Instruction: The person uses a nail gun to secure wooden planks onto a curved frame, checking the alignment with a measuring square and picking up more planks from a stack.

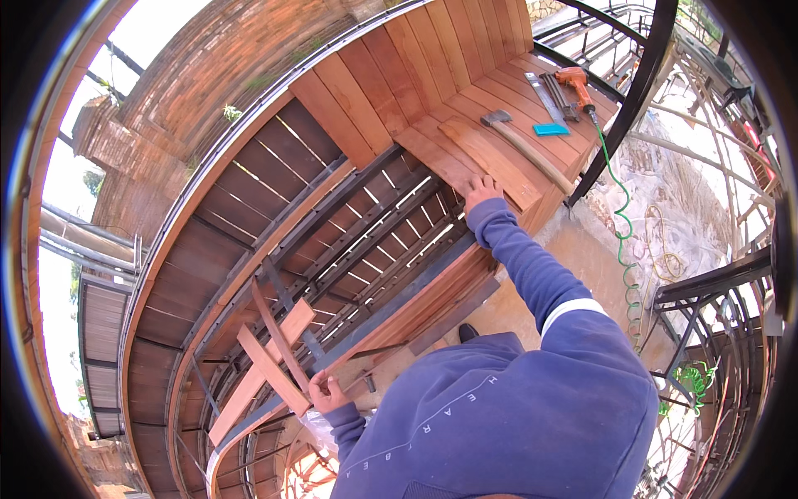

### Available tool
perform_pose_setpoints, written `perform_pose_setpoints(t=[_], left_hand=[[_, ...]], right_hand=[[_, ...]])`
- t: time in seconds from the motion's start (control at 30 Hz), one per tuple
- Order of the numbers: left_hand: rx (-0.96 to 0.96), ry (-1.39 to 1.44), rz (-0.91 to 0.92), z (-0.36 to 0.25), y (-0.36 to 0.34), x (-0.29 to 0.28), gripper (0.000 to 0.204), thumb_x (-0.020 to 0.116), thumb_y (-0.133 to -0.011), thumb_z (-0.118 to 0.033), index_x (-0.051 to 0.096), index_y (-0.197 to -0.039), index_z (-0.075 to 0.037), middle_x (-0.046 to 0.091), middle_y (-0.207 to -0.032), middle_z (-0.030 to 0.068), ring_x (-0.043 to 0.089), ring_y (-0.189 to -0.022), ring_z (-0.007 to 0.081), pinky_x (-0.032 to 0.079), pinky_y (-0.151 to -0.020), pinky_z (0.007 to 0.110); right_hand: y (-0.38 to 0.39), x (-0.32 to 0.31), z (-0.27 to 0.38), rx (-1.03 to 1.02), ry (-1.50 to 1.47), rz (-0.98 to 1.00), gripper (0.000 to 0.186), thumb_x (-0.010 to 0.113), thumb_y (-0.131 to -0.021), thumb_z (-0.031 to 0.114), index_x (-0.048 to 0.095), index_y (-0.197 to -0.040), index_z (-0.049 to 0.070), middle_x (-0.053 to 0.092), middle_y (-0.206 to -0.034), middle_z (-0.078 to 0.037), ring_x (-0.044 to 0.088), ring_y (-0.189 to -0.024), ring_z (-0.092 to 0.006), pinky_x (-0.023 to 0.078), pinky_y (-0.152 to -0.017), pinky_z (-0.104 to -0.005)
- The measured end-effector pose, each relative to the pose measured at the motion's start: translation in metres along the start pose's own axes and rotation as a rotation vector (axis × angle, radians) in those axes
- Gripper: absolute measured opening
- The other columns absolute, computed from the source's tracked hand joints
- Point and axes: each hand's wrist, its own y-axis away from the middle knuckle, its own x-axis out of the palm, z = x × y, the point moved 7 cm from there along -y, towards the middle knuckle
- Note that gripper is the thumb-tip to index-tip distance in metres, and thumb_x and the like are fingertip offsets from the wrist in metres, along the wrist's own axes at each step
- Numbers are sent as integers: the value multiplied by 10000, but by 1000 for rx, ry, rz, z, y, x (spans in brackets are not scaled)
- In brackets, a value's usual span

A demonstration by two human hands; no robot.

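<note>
My right hand lies with its fingers spread on the end of the reddish-brown seat boards, at the edge of the open metal frame. Beside it rests a loose wooden board on top of the seat. Lower left, my left hand has its fingers curled at the near end of a thin, curved wooden strip; the exact grip is small in the picture. The strip passes over two short crossed planks lying on the frame.
A hammer-like tool with a wooden handle, a square with a blue stock, and an orange nail gun lie on the seat. A green coiled air hose hangs to the floor. Dark metal bars with gaps curve through the middle.
</note>
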Motion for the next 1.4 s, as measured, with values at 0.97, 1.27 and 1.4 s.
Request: perform_pose_setpoints(t=[0.97,1.27,1.4], left_hand=[[9,77,253,-22,-12,52,148,537,-911,6,569,-1055,2,610,-873,54,583,-725,100,517,-665,230],[-52,120,225,0,12,38,124,537,-904,18,580,-1021,10,612,-886,60,586,-741,109,519,-669,239],[-67,111,184,4,15,30,123,531,-906,19,577,-1020,17,602,-884,58,587,-743,114,526,-674,244]], right_hand=[[119,72,-73,991,-1623,-142,283,605,-925,309,532,-783,76,634,-707,-72,564,-549,-124,449,-477,-269],[121,80,-76,979,-1584,-152,293,596,-926,327,572,-867,41,638,-704,-66,573,-545,-126,457,-484,-266],[135,83,-75,1052,-1807,-170,406,529,-949,447,576,-924,44,617,-676,-63,557,-514,-145,448,-466,-280]])
